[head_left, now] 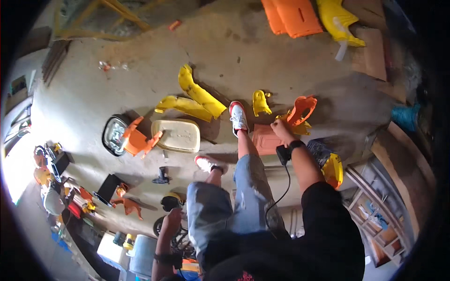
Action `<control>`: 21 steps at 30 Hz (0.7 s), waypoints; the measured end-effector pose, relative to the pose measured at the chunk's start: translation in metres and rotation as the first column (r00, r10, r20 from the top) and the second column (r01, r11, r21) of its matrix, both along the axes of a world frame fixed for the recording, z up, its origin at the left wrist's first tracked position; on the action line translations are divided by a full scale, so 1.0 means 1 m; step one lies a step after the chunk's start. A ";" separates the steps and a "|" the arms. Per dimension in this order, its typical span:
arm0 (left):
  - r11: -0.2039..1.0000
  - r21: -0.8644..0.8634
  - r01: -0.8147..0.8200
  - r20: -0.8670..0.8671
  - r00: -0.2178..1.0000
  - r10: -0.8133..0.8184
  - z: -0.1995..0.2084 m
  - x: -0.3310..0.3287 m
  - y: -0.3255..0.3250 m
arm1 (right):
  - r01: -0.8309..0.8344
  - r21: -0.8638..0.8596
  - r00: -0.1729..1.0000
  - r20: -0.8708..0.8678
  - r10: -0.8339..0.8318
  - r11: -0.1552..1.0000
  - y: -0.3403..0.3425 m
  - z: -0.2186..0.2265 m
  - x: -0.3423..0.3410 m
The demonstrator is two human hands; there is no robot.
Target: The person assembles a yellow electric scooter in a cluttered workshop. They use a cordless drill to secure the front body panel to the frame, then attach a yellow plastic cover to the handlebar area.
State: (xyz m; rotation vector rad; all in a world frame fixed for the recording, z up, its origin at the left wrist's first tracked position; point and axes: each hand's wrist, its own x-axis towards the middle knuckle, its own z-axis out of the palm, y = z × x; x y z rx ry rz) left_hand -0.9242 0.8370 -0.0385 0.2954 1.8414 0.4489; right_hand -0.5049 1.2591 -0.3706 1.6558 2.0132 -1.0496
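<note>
My right hand (282, 129) reaches forward, its fingers curled closed over the edge of a salmon-coloured rectangular panel (267, 139). Whatever the fingers hold, if anything, is hidden. Just beyond it lie a looped orange plastic part (302, 110) and a yellow plastic piece (302, 128); contact with them cannot be made out. My left hand (173, 220) hangs low beside my left knee, fingers curled in. Close to it is a round black-and-yellow object (171, 201); what the left fingers hold does not show. Both wrists wear black bands with small devices and cables.
Two long yellow panels (199, 96), a cream tray (176, 136), a black-rimmed headlight-like unit (115, 135) and an orange bracket (139, 142) lie on the concrete floor. A small yellow piece (260, 103) sits ahead. A wooden rack (377, 210) stands at right.
</note>
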 end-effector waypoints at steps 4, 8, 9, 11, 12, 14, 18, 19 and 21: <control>0.546 -0.093 -0.833 0.287 0.503 0.815 -0.041 0.072 0.093 | -0.056 -0.277 0.965 0.231 0.123 0.959 0.018 -0.051 -0.064; 0.706 -0.360 -0.609 0.326 0.627 0.707 -0.125 0.136 0.104 | -0.109 -0.164 0.916 0.366 0.163 0.980 0.001 -0.157 -0.050; 0.791 -0.348 -0.503 0.350 0.713 0.608 -0.138 0.152 0.100 | -0.090 -0.200 0.904 0.396 0.164 0.976 -0.002 -0.174 -0.050; 0.824 -0.349 -0.446 0.356 0.751 0.557 -0.158 0.171 0.100 | -0.120 -0.277 0.899 0.378 0.223 0.953 -0.003 -0.195 -0.062; 0.816 -0.377 -0.438 0.356 0.745 0.565 -0.164 0.176 0.104 | -0.120 -0.341 0.880 0.398 0.259 0.932 -0.004 -0.205 -0.061; 0.789 -0.396 -0.470 0.344 0.721 0.602 -0.177 0.185 0.105 | -0.221 -0.337 0.864 0.368 0.344 0.915 -0.006 -0.220 -0.056; 0.936 -0.230 -0.269 0.237 0.917 0.321 -0.191 0.183 0.128 | -0.318 -0.086 0.889 0.319 0.328 0.944 -0.012 -0.214 -0.037; 0.975 -0.184 -0.121 0.211 0.964 0.160 -0.190 0.178 0.138 | -0.239 -0.048 0.948 0.203 0.244 0.970 -0.016 -0.202 -0.033; 0.981 -0.090 0.175 0.102 0.981 -0.166 -0.187 0.163 0.167 | -0.080 -0.129 0.996 -0.043 0.075 0.988 -0.019 -0.158 -0.046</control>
